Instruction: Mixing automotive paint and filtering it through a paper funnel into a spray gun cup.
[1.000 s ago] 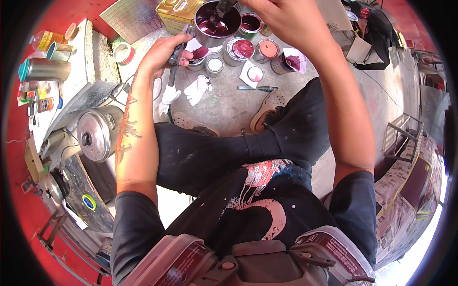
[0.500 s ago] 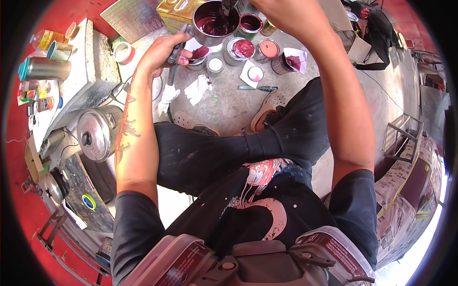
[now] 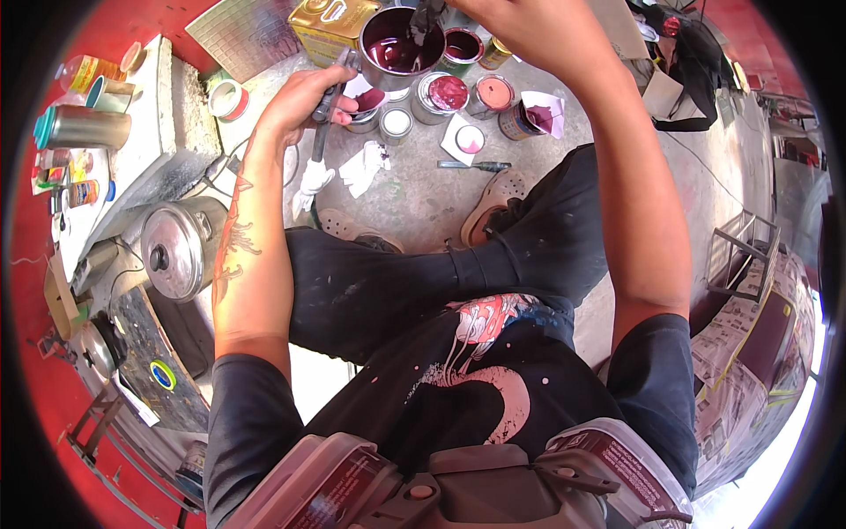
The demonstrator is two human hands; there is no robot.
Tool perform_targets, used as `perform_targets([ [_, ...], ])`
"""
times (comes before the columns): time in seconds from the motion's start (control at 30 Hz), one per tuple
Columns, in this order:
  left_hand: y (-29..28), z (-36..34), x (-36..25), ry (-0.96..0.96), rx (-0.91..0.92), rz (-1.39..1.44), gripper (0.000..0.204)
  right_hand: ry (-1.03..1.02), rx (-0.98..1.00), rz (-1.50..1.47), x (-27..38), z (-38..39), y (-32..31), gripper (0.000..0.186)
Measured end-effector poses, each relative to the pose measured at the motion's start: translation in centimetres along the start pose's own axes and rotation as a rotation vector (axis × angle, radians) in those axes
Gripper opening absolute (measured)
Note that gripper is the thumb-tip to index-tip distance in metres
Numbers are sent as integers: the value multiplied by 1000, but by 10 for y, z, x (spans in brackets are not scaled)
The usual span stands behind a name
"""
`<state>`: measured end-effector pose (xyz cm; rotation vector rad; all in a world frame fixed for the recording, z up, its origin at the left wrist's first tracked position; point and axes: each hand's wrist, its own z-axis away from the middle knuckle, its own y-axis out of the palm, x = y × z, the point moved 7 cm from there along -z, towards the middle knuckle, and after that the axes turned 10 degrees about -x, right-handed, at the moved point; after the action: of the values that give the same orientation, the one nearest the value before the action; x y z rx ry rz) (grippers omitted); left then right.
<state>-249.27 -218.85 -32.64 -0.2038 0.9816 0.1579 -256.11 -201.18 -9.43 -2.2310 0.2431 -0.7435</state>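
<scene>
My left hand (image 3: 304,99) is wrapped round the long dark handle (image 3: 319,134) of a metal pot (image 3: 363,48), which is tilted a little and has dark red paint (image 3: 392,55) inside. A paint-coated dark stirrer (image 3: 427,22) dips into the pot. My right hand (image 3: 498,13) is above and to the right of it, its fingers cut off by the top edge, so I cannot see its grip. Around the pot stand an open can of dark red paint (image 3: 460,48), a can with a red-smeared top (image 3: 445,92) and a can of pinkish paint (image 3: 494,92).
A gold tin (image 3: 326,31) stands behind the pot. White rags (image 3: 363,167) and a dark pen-like tool (image 3: 474,166) lie on the floor near my shoes. To the left are a lidded pot (image 3: 176,251) and a white ledge (image 3: 167,132); at right, a metal frame (image 3: 745,256).
The pot has shifted slightly right and down with my left hand. The stirrer has shifted slightly, and my right hand has moved a little to the left.
</scene>
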Motion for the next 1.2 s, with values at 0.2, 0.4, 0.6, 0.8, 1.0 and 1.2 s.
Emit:
perform_targets([
  [0.2, 2, -1, 0, -7, 2, 19, 39, 154, 143, -121, -6, 4, 3, 22],
  [0.4, 3, -2, 3, -2, 11, 1, 39, 25, 51, -116, 1, 3, -1, 22],
  [0.6, 7, -3, 4, -6, 27, -26, 38, 162, 107, -91, -8, 7, -3, 20],
  [0.8, 13, -1, 4, -5, 53, -4, 38, 68, 150, -81, -3, 12, -3, 19],
  [1.0, 16, -1, 5, 7, 76, 19, 35, 248, 216, -212, -6, 20, -13, 18],
  [1.2, 20, -2, 6, 16, 99, -3, 34, 84, 35, -217, -5, 18, -8, 17],
])
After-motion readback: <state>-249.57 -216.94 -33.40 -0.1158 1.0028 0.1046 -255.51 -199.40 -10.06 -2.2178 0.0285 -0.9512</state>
